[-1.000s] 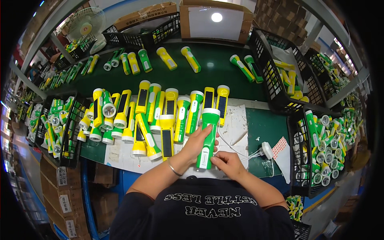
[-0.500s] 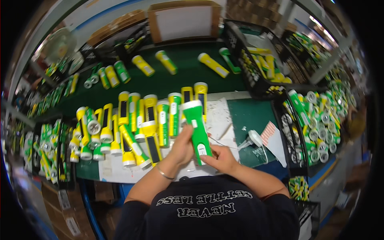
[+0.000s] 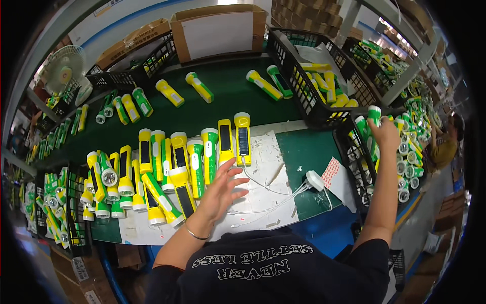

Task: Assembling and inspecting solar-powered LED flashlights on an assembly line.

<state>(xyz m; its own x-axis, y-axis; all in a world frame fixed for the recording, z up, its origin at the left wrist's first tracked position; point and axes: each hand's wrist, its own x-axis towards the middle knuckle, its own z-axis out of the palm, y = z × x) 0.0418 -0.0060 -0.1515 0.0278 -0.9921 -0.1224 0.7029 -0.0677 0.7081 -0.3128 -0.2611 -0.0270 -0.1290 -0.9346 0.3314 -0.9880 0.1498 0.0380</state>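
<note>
My left hand [image 3: 221,192] is empty above the near edge of the work table, fingers spread. My right hand [image 3: 386,134] reaches into the black crate at the right, its fingers closed around a green flashlight [image 3: 373,114] with a white head. Left of centre, several yellow and green flashlights [image 3: 209,157] stand or lean together, some showing dark solar panels. A white cable [image 3: 263,188] runs from the lower end of a yellow flashlight [image 3: 243,137] toward a white charger plug [image 3: 314,180] on the table.
The right crate [image 3: 353,152] is heaped with flashlights. Behind it, another black crate [image 3: 304,96] holds yellow ones. Loose flashlights [image 3: 200,87] lie on the green belt. A crate [image 3: 78,213] stands left, a cardboard box [image 3: 217,33] at the back. At far right is another person [image 3: 445,149].
The green flashlight that both hands held over the table has left that spot. My right hand has swung right to the crate; my left hand has opened.
</note>
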